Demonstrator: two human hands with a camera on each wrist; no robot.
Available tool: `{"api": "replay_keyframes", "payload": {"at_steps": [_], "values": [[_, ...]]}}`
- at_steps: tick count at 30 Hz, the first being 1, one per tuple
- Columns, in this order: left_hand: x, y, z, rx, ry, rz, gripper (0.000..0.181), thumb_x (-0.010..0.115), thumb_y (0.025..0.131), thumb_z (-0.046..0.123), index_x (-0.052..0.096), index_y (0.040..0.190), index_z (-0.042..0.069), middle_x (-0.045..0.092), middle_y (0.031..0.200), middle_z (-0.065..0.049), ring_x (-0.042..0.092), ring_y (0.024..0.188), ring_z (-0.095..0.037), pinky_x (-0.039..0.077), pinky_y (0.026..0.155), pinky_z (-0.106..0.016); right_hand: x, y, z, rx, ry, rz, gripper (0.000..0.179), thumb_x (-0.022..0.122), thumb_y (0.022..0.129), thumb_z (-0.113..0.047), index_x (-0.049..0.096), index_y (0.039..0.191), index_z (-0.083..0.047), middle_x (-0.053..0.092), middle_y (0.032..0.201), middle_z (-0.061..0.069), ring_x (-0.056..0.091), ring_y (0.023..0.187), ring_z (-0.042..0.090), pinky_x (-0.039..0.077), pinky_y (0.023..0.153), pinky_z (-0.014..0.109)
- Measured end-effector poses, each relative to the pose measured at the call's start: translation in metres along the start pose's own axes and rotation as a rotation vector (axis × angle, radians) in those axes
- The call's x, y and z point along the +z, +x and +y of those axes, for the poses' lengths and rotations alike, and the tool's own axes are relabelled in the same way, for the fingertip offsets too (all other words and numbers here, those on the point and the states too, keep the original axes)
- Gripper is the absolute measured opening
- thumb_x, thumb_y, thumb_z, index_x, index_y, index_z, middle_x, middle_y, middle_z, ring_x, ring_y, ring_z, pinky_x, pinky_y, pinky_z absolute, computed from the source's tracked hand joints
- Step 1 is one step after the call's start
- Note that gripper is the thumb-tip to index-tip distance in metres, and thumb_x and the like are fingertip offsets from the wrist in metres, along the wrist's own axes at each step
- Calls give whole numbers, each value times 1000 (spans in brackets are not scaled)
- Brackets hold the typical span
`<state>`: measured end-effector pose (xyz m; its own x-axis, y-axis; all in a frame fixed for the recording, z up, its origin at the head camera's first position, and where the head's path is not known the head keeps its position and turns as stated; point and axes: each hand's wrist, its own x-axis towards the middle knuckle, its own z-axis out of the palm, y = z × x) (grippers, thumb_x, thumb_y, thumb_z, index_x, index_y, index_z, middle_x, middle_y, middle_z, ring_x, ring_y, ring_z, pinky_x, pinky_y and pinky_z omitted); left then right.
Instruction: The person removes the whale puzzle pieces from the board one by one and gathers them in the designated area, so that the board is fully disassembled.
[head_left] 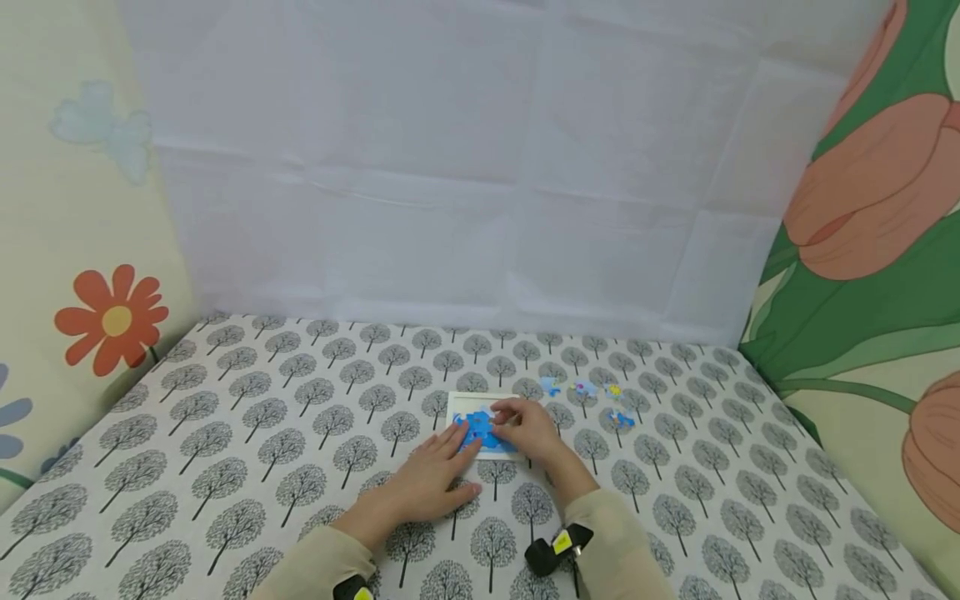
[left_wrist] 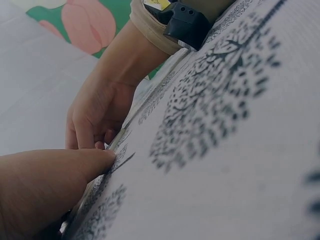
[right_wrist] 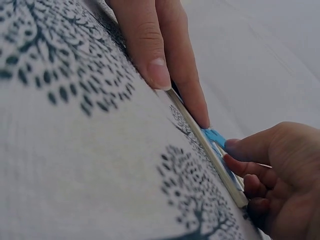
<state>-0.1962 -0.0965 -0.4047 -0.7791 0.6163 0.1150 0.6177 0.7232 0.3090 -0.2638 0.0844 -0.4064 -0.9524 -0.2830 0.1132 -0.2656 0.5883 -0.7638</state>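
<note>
A white-rimmed puzzle tray (head_left: 461, 400) lies on the cloth with blue jigsaw pieces (head_left: 474, 423) inside it. The left hand (head_left: 427, 475) stretches its fingers over the tray's left side, fingertips on the blue pieces, thumb spread toward the front. From the right, the right hand (head_left: 527, 427) reaches over the tray with thumb and fingers curled. In the right wrist view it pinches a bright blue puzzle piece (right_wrist: 215, 137), tilted up at the tray rim (right_wrist: 220, 167), with a left fingertip right at its edge. The left wrist view hides the pieces behind the hands.
Several loose puzzle pieces lie right of the tray: a light blue one (head_left: 551, 386), a pink-dotted one (head_left: 583, 387), one with a yellow shape (head_left: 613, 390) and a blue one (head_left: 622, 419). A tree-print cloth (head_left: 300, 492) covers the table; a white sheet (head_left: 450, 167) hangs behind.
</note>
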Motion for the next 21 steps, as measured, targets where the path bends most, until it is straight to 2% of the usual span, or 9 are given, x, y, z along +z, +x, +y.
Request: {"api": "replay_keyframes", "payload": {"at_steps": [8, 18, 21], "values": [[1, 0, 0, -2, 9, 2, 61, 43, 88, 40, 30, 133, 2, 14, 138, -22, 10, 126, -33, 13, 100, -48, 1, 0, -1, -13, -9, 17, 26, 65, 75, -9, 60, 100, -5, 58, 76, -3, 48, 63, 11, 41, 56, 24], [2, 0, -1, 2, 12, -4, 61, 42, 88, 41, 29, 134, 2, 13, 139, -21, 10, 126, -33, 14, 100, -46, 2, 0, -2, 34, 1, 6, 28, 65, 73, -7, 59, 100, -6, 56, 75, -4, 48, 64, 12, 41, 60, 25], [2, 0, -2, 2, 14, -7, 61, 42, 88, 41, 29, 134, 2, 13, 139, -21, 10, 126, -33, 14, 100, -46, 3, 0, -2, 26, -2, 16, 27, 65, 73, -7, 60, 99, -5, 56, 74, -3, 49, 65, 12, 42, 62, 26]]}}
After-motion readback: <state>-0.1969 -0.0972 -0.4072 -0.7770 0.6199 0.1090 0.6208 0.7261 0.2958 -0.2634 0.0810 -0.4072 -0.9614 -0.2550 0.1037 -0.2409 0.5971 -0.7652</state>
